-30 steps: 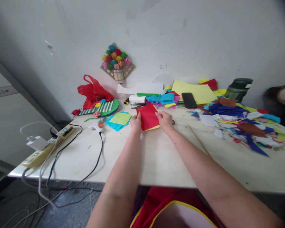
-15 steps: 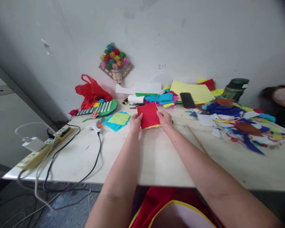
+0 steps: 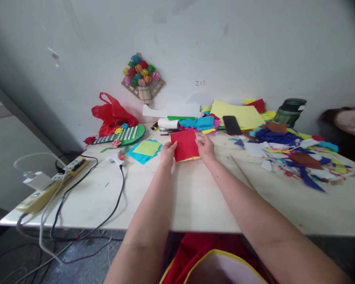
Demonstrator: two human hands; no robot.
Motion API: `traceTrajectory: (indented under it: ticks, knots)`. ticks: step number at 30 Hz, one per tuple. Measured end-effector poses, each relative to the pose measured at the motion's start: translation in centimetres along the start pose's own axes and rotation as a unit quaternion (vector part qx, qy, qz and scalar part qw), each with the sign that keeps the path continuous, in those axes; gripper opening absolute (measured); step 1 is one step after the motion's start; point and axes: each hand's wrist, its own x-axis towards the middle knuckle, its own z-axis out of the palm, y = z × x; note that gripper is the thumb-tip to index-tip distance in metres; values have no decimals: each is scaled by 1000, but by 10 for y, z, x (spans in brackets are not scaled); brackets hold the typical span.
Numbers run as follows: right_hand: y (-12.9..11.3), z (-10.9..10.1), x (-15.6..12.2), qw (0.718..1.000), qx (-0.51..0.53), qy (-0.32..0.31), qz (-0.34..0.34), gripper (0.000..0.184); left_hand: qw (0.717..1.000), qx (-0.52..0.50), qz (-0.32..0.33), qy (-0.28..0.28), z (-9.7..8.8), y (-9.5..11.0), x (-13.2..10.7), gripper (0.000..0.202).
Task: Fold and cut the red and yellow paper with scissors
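Both hands grasped a red sheet (image 3: 184, 144) between them, the left hand (image 3: 167, 153) pinching its left edge and the right hand (image 3: 205, 148) its right edge, just above the counter (image 3: 195, 197). Scraps (image 3: 296, 156) lay right of the right hand.

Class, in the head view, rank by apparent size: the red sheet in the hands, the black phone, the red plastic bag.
1. Red bag
2. Red sheet
3. Phone
The bag and sheet look close in size.
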Motion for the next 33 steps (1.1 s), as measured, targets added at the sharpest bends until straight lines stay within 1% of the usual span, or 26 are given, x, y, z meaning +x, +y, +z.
traceTrajectory:
  ticks: [6,10,16,21,26,30,33]
  knots:
    - [0,0,0,1000,8,2,3,29,1000,6,-4,2,2,1,-2,35]
    - [2,1,2,999,30,-5,23,25,1000,5,0,-1,1,1,-2,36]
    - [6,3,4,997,56,0,44,24,1000,15,1,4,0,1,-1,36]
    - [4,3,4,998,50,-2,48,24,1000,17,1,-1,2,2,-3,36]
    - [0,2,3,996,42,-37,70,25,1000,20,-1,-7,2,3,-4,37]
    - [2,2,4,997,40,-9,63,26,998,59,-16,12,0,1,-2,37]
    - [7,3,5,997,47,9,60,25,997,63,-36,7,-2,-1,-1,36]
